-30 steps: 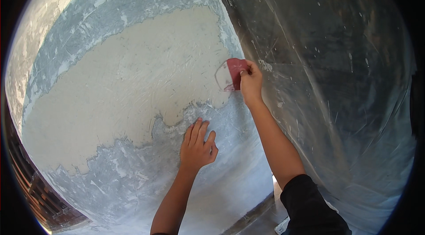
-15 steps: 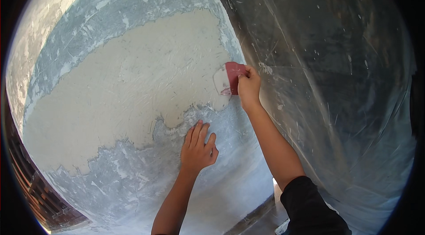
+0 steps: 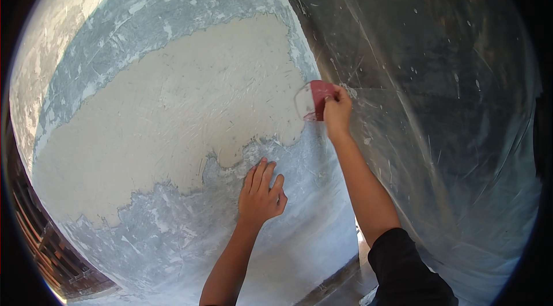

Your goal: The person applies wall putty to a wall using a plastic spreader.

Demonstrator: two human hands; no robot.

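A red flexible scraper (image 3: 321, 98) is pinched in my right hand (image 3: 338, 111), its working edge smeared with off-white filler. The scraper is at the right border of a broad cream-coloured filler patch (image 3: 184, 98) on a curved grey-blue surface (image 3: 167, 231). Whether its edge presses on the surface I cannot tell. My left hand (image 3: 262, 193) has its fingers stretched out, and it lies just below the patch's ragged lower edge. Nothing is held in it.
Dark, clear plastic sheeting (image 3: 438, 110) with pale spatters hangs along the right side. At lower left are brown slatted pieces (image 3: 46, 242). A dark strip (image 3: 325, 286) runs past the surface's lower right edge.
My right hand has shifted the scraper to the right, from over the patch to its right border. My left hand stays nearly in place. The view has moved slightly.
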